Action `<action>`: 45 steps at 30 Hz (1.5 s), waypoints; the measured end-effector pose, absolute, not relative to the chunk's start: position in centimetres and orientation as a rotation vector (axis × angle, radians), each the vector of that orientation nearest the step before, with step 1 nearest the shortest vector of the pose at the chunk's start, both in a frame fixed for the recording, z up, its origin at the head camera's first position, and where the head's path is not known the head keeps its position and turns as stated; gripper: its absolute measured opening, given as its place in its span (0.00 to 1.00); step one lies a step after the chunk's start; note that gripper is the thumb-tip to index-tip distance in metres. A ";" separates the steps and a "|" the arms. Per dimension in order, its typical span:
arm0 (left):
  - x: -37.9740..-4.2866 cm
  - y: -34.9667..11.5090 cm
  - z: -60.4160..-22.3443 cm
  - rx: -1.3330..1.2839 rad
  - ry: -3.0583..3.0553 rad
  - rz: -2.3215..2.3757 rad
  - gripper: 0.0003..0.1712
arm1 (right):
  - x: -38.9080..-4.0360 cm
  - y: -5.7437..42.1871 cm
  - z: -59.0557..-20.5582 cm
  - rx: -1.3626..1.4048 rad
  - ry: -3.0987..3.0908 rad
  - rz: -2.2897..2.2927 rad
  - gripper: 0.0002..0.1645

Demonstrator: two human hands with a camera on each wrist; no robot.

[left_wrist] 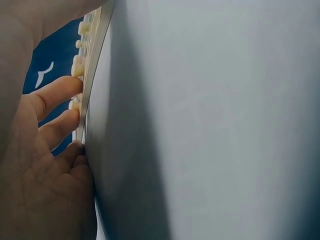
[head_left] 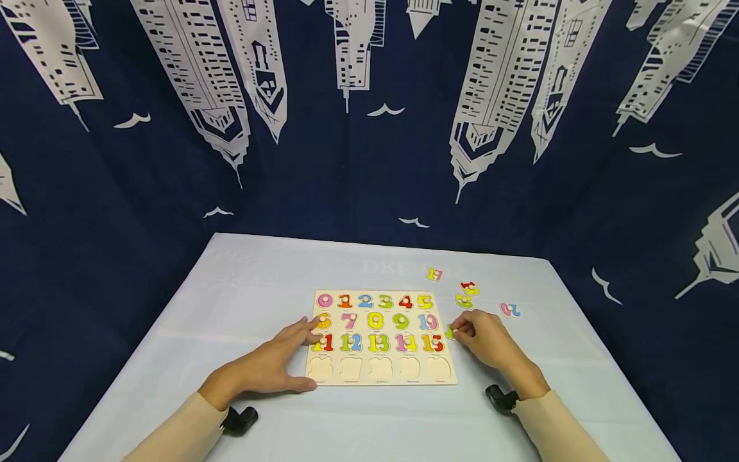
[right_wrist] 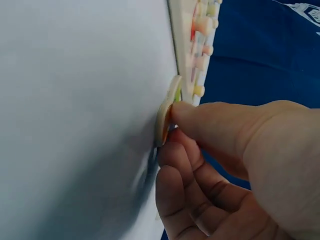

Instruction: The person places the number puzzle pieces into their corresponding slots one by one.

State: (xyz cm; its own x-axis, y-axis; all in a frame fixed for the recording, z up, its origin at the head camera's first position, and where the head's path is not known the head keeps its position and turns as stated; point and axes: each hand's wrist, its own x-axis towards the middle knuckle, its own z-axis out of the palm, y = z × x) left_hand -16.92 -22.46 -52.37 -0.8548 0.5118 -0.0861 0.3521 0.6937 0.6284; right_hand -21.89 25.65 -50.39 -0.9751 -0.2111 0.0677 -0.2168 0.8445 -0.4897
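A wooden number puzzle board point(head_left: 381, 338) lies flat on the table, its upper three rows filled with coloured knobbed numbers. Along its bottom row the recesses point(head_left: 381, 368) are bare. My left hand point(head_left: 262, 360) rests at the board's left edge, fingers extended over the 6 and 11 and thumb by the lower corner. Just off the right edge, my right hand point(head_left: 487, 340) pinches a number puzzle piece point(right_wrist: 165, 117) between thumb and fingers. Green shows on that piece, tilted up on edge in the right wrist view; its digits are mostly hidden by the fingers.
Beyond my right hand lie several loose number pieces: a yellow and pink one point(head_left: 434, 274), a red and yellow one point(head_left: 469, 289), a yellow-green one point(head_left: 464, 301) and a pink and blue one point(head_left: 510, 310). A navy patterned cloth point(head_left: 346, 160) hangs behind the white table point(head_left: 260, 276).
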 end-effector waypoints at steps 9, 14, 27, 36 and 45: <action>-16.8 -22.6 -52.4 0.663 2.641 0.901 0.50 | -20.4 21.3 -49.2 0.432 -2.845 0.789 0.05; -17.1 -22.6 -52.6 0.693 2.655 0.891 0.49 | -19.5 15.6 -48.3 0.609 -2.835 0.846 0.06; -17.2 -22.8 -52.5 0.716 2.636 0.922 0.52 | -17.2 4.6 -50.1 1.164 -2.832 0.868 0.04; -17.4 -22.5 -52.1 0.713 2.631 0.926 0.58 | -17.4 2.5 -50.1 1.191 -2.838 0.868 0.05; -17.1 -22.5 -52.4 0.691 2.630 0.932 0.66 | -17.5 2.3 -50.5 1.213 -2.868 0.912 0.07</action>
State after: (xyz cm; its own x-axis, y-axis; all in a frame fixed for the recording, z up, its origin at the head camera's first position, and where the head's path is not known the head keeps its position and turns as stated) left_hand -17.11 -22.55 -52.40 -0.8511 0.5175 -0.0885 0.3462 0.6800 0.6463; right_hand -17.51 2.27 -50.47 -0.7160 -0.6880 0.1186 -0.6301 0.5637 -0.5341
